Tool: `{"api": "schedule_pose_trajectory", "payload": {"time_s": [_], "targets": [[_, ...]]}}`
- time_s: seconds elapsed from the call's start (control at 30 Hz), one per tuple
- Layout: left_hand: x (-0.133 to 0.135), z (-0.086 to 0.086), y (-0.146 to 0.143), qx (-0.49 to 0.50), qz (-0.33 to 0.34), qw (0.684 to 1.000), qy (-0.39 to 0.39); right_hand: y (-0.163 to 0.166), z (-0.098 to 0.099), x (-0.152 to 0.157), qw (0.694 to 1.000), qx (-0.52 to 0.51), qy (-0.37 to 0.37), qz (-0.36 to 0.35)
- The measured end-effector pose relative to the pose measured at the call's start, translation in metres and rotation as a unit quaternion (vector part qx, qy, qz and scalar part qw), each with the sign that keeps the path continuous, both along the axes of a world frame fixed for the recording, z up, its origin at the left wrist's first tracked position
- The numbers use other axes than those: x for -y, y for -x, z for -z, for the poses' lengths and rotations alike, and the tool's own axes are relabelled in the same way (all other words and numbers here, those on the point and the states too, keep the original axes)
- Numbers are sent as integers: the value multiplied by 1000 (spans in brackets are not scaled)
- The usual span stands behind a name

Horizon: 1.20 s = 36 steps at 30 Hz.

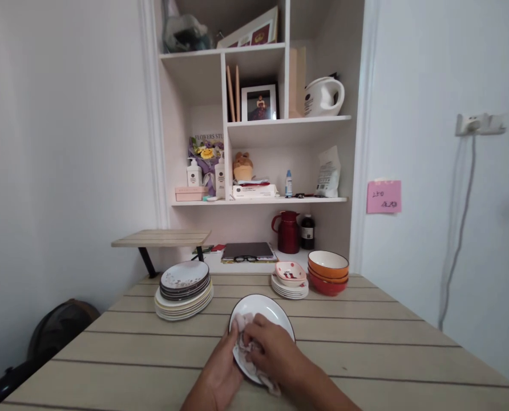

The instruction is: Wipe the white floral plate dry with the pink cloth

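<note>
A white plate with a dark rim is in front of me, low over the table. My left hand grips its left edge, the thumb lying up along the rim. In my right hand is a crumpled pale pinkish cloth, bunched under curled fingers and pressed against the plate's face. One end of the cloth hangs down past the plate's near edge. The fingers of my left hand under the plate are hidden.
On the slatted table, stacked plates stand at left. Small dishes on saucers and nested orange and red bowls stand back right. Behind are a laptop, a red jug and shelves. A small raised ledge overhangs the left back.
</note>
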State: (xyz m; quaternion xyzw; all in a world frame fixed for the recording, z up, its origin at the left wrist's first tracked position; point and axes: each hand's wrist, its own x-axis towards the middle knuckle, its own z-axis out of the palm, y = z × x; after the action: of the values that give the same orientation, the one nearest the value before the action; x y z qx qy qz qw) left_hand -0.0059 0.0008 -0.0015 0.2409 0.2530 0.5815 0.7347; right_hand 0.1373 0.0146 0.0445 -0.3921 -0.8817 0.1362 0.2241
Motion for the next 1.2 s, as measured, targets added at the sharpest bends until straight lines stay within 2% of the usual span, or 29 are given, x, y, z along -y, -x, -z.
{"api": "schedule_pose_trajectory", "payload": {"time_s": [0.2,0.3,0.4,0.47,0.57,0.67,0.77,0.87,0.97,1.2], "targets": [[2,-4,-2,-3,-16,1000,8,8,-6,-7,993,23,-65,97],[5,-6,-1,12,2,1000,10,-4,-13,-10,989,47,-55,129],[5,-4,1,19,20,1000,5,-23,-17,-8,988,80,-28,128],[4,-2,2,19,28,999,5,-33,-18,-5,989,113,-6,92],[3,-1,3,11,28,1000,5,-38,-17,-1,992,125,28,-1],[4,-2,2,6,12,1000,-5,-27,-11,2,994,71,50,-66],[3,-2,1,-5,-4,1000,-3,-9,-5,2,995,-2,51,-83],[-1,1,1,-9,-2,1000,9,5,0,1,998,-31,24,-39],[-4,2,1,-2,-17,1000,16,10,1,-3,1000,-15,-11,22],[5,-7,1,16,12,1000,10,-4,-10,-18,988,15,-59,142]]}}
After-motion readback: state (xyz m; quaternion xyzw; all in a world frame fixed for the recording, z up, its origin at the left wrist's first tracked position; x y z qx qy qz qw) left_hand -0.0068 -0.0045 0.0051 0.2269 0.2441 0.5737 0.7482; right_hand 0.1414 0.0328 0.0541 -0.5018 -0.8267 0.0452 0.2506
